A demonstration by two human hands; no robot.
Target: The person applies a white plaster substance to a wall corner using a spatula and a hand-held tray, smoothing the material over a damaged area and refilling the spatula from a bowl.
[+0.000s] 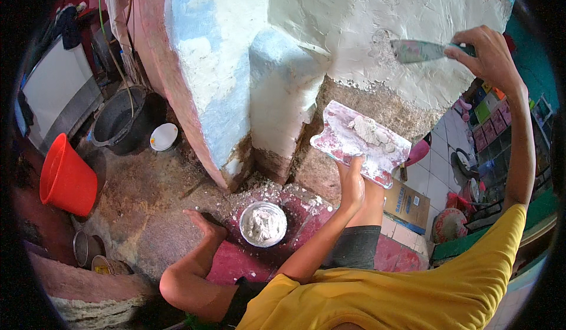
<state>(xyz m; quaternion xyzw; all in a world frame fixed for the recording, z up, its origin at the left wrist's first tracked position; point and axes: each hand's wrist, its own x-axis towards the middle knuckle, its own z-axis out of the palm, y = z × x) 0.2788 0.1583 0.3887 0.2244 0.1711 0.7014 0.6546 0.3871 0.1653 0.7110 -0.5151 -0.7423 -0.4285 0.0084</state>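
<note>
My left hand (352, 188) grips a flat board (335, 123) from below, its face smeared white over pink. A lump of whitish putty (371, 132) rests on the board. Up at the right, my right hand (486, 56) is closed round the handle of a putty knife (420, 51), its blade pointing left. The blade is in front of the partly coated wall (354, 35); I cannot tell whether it touches. Below the wall's bare, rough lower band (389, 103), a metal bowl (242, 227) of white paste (264, 224) stands on the floor between my legs.
A wall corner (227, 176) juts out ahead. At the left are a red bucket (68, 176), a large black pot (121, 132) and a white lid-like dish (164, 137). Crumbs lie along the wall's foot. A cardboard box (407, 205) is at the right.
</note>
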